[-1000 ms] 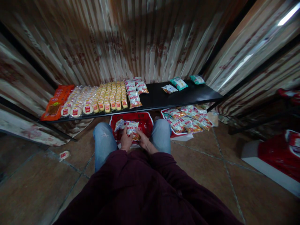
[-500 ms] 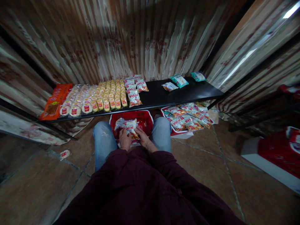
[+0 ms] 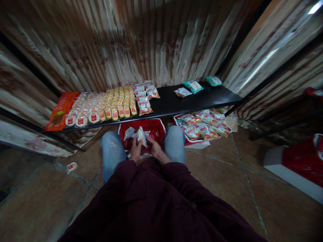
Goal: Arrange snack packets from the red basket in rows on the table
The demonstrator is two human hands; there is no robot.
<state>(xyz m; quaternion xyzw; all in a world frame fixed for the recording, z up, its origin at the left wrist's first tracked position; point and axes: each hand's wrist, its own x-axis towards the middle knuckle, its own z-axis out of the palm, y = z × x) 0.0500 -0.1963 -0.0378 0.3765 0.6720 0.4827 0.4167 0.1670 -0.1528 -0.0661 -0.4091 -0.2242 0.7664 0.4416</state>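
Note:
Over the red basket (image 3: 160, 129) between my knees, I hold a white-and-orange bread packet (image 3: 141, 135), tilted so that it looks narrow. My left hand (image 3: 136, 151) is closed on its lower left side. At its right edge are the curled fingers of my right hand (image 3: 154, 148), which grip it too; the fingertips are partly hidden. Another packet, whitish and smaller-looking (image 3: 129, 133), lies in the basket left of the held one.
A black low shelf (image 3: 169, 101) bears orange bags (image 3: 59, 112), rows of wrapped yellow cakes (image 3: 119, 101), white-and-orange packets (image 3: 144, 105) and green packets (image 3: 193, 86). A second basket heaped with packets (image 3: 207, 129) stands right of my knee. One wrapped round cake (image 3: 72, 166) lies on the floor.
The packet in my hands has turned from lying face up to standing more on its edge. My left fingers now wrap its side. The view has shifted slightly.

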